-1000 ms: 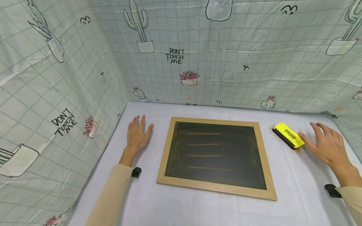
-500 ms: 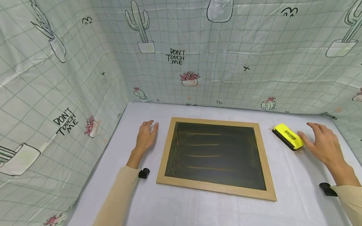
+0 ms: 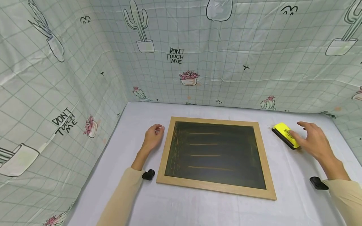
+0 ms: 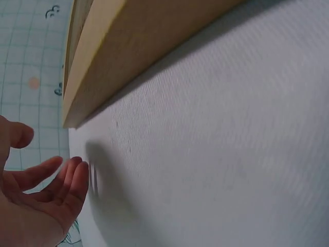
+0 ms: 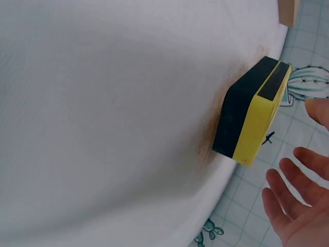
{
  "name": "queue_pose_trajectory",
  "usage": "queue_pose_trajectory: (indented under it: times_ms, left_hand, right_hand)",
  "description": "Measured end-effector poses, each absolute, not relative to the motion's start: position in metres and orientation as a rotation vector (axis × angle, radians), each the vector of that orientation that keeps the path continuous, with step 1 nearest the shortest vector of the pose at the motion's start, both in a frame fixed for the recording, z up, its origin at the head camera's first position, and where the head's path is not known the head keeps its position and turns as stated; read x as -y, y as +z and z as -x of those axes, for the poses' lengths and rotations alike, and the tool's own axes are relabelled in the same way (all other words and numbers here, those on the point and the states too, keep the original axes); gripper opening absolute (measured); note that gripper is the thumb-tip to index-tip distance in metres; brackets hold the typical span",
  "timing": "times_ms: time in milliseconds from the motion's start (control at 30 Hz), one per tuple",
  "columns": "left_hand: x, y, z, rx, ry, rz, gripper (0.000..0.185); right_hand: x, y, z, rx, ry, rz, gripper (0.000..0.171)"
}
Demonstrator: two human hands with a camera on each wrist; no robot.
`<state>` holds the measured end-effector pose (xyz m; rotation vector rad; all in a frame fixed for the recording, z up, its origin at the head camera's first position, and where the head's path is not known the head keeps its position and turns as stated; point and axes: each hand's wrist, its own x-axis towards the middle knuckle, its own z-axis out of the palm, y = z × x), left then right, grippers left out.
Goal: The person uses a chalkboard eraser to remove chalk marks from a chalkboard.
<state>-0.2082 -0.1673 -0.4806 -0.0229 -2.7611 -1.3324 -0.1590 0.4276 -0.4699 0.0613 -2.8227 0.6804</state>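
A wood-framed chalkboard (image 3: pixel 215 153) lies flat mid-table, its dark face crossed by several faint orange chalk lines. My left hand (image 3: pixel 156 131) sits on the cloth just off the board's top-left corner, fingers loosely curled, holding nothing. In the left wrist view the left hand (image 4: pixel 43 198) is relaxed beside the wooden frame (image 4: pixel 113 56). A yellow eraser with a black felt base (image 3: pixel 283 133) lies to the right of the board. My right hand (image 3: pixel 306 136) hovers over its right end, fingers spread. The right wrist view shows the eraser (image 5: pixel 254 113) with a gap to the right hand (image 5: pixel 295 203).
A white cloth (image 3: pixel 198 210) covers the table. Cactus-print fabric walls (image 3: pixel 70 78) close off the left, back and right sides. Black wrist mounts (image 3: pixel 148 174) (image 3: pixel 318 183) sit at both sleeves.
My left hand slid right towards the board's left edge and its fingers curled in. My right hand moved left until it reached over the eraser's end.
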Motion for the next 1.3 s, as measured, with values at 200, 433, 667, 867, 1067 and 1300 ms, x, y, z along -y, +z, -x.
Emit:
queue_pose_trajectory:
  times_ms: [200,433,667,867,1067,1300]
  left_hand:
    - [0.164,-0.482,0.205,2.797,-1.422,0.019,0.035]
    - [0.16,-0.483,0.203,2.797,-1.512,0.065,0.03]
    - [0.157,-0.481,0.202,2.81,-1.547,0.065,0.028]
    - [0.157,-0.483,0.203,2.797,-1.551,0.032,0.027]
    - [0.156,-0.482,0.202,2.776,-1.581,-0.026,0.026]
    - [0.156,-0.482,0.202,2.759,-1.608,-0.071,0.027]
  right_hand:
    - [-0.421,-0.471,0.163,2.88,0.676,-0.071,0.059]
    - [-0.416,-0.474,0.164,2.98,0.635,-0.022,0.064]
    - [-0.417,-0.474,0.166,3.028,0.608,-0.023,0.066]
    - [-0.416,-0.473,0.165,3.048,0.611,0.008,0.065]
    - [-0.416,-0.473,0.165,3.038,0.622,-0.007,0.064]
    - [-0.414,-0.471,0.168,3.018,0.628,-0.008,0.064]
